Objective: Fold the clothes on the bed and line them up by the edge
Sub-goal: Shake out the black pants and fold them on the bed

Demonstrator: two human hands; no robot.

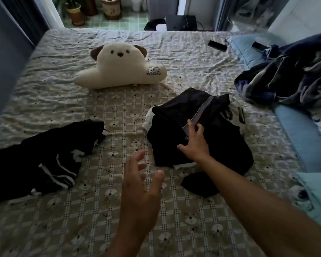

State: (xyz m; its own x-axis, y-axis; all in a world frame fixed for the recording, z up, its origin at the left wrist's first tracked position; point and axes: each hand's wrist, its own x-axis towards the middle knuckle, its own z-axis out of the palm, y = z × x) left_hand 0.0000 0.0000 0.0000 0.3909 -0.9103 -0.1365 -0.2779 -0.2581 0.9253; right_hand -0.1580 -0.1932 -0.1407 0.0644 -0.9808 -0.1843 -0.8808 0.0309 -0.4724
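Clothes lie unfolded on the bed [100, 216], in two dark lots on the checked bear-print sheet. Black garment pile [174, 145] sits right of centre, crumpled, with a grey strip [202, 110] running across its top and a bit of white fabric [149, 119] poking out at its left side. Right hand [193, 140] reaches onto this pile, fingers spread apart and fingertips at the near end of the grey strip, thumb out to the side, nothing clamped. Left hand [141, 182] hovers above bare sheet near the middle, fingers loose and apart, holding nothing. Small black piece [198, 185] lies just in front of the pile, under the right forearm. Black striped garment [44, 164] is spread out well to the left, near the bed's left side, white stripes showing. Dog-shaped plush pillow [119, 67] lies further back, apart from both lots. Dark blue blanket [289, 75] is bunched at the right, a phone [217, 45] beyond it.
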